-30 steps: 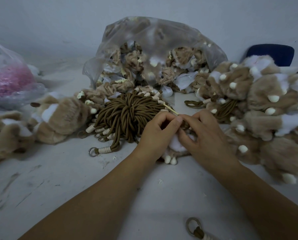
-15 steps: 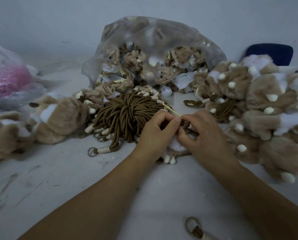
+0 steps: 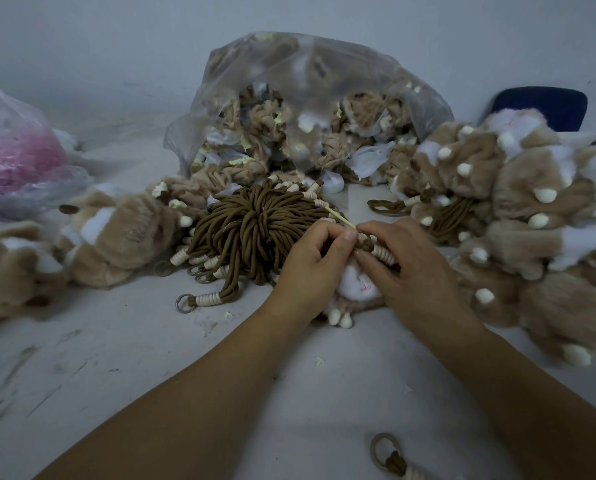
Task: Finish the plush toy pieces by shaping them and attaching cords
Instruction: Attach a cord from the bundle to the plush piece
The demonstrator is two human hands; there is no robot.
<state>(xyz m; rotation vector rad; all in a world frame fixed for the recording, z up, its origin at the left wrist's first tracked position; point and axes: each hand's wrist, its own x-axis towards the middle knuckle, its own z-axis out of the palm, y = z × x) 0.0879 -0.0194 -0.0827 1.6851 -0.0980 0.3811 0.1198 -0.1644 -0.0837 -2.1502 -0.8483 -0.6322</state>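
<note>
Motion minimal since second ago: left hand (image 3: 310, 265) grip pinches stick (image 3: 338, 216), right hand (image 3: 405, 268) grip pinches cord (image 3: 382, 252) over plush piece (image 3: 357, 288); threading likely ongoing, cord not yet attached.

The cords (image 3: 251, 230) are olive-brown, their wound ends cream. The plush toys (image 3: 531, 202) are tan with white patches and cream tips. The stick (image 3: 339, 218) is pale yellow. The worktop (image 3: 116, 375) is pale grey; a bag (image 3: 16, 157) at its left edge shows pink.
</note>
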